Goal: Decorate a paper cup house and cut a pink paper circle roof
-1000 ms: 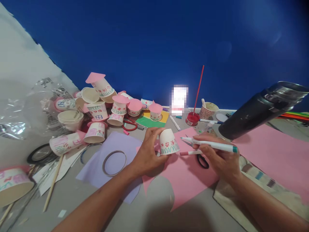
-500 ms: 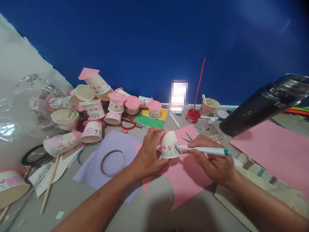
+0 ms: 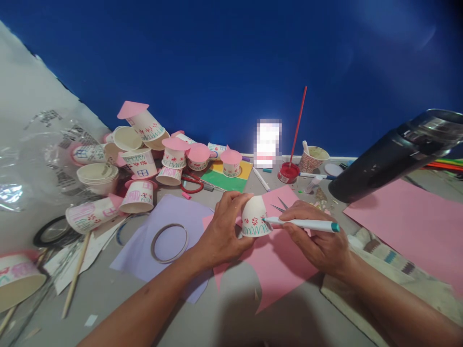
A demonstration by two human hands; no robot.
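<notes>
In my left hand (image 3: 226, 231) I grip a white paper cup (image 3: 254, 217), turned upside down, its wide rim lowest. Red flower marks and a green zigzag line run around its lower part. My right hand (image 3: 318, 236) is closed around a white felt-tip marker (image 3: 307, 224) with a teal end. The marker's tip is at the cup's right side, beside the red marks. Under both hands lies cut pink paper (image 3: 285, 274) with a rounded cut-out. The metal points of a tool (image 3: 280, 206) show behind my right hand; the rest of it is hidden.
Decorated paper cups with pink cone tops (image 3: 175, 152) crowd the left back. A tape ring (image 3: 169, 243) lies on purple paper (image 3: 137, 265). Red-handled scissors (image 3: 191, 184), a red paint jar (image 3: 288, 173) and a dark bottle (image 3: 390, 159) stand or lie around. A cloth (image 3: 343, 294) is at right.
The marker has shifted very slightly, its teal end a little left and down. My left hand and the cup stay almost where they were.
</notes>
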